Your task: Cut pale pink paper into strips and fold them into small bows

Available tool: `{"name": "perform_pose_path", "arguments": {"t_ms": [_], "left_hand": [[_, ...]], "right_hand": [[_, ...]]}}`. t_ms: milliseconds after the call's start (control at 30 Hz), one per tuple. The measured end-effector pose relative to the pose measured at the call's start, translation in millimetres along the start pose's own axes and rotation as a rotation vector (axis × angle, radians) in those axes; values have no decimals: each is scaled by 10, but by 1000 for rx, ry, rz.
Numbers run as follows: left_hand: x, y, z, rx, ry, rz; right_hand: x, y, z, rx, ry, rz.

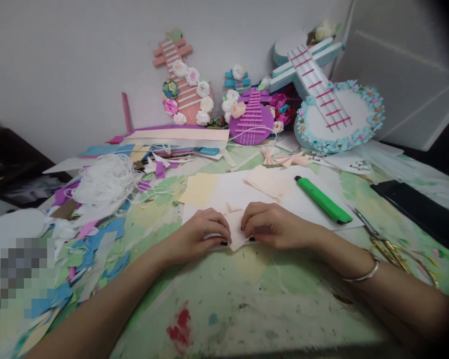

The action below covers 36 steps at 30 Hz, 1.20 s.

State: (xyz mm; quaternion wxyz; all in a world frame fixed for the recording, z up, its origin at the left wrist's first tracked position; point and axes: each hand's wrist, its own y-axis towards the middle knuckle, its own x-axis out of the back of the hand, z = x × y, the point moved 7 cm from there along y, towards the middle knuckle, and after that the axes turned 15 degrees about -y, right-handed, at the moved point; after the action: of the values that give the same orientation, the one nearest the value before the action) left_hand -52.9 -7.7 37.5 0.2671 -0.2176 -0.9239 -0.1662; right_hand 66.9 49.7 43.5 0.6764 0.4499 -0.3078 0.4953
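A small piece of pale peach paper (pixel 237 230) is pinched between both hands, low over the front edge of a white sheet (pixel 284 219). My left hand (pixel 205 230) grips its left side with thumb and fingers. On the other side, my right hand (pixel 269 227) has its fingertips closed on the same paper. A metal bangle (pixel 362 271) circles the right wrist. Just beyond the hands lies a stack of peach paper (pixel 265 183), with yellow paper (pixel 201 188) to its left. A green utility knife (pixel 324 199) rests on the white sheet at right.
Gold-handled scissors (pixel 387 244) and a black phone-like slab (pixel 419 212) lie at right. White string (pixel 105 182) is heaped at left above coloured paper scraps (pixel 97 244). Decorated paper instruments, including a purple one (pixel 250 119) and a light-blue one (pixel 336 114), lean on the wall.
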Motion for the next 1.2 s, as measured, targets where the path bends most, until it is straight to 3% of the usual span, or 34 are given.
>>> {"name": "perform_pose_path", "arguments": {"t_ms": [367,600,967,1200], "left_hand": [[-16,39,110,63,6,-95],[108,30,328,246,-126,-336],[143,35,343,278,-183,-342],[134,35,337,285,-216,-312]], "right_hand": [[-139,64,53,5,2,18],[-125,45,-204,-277,39,-99],[-146,76,-187,-161,73,-72],[-207,25,-328,-385,190,-67]]}}
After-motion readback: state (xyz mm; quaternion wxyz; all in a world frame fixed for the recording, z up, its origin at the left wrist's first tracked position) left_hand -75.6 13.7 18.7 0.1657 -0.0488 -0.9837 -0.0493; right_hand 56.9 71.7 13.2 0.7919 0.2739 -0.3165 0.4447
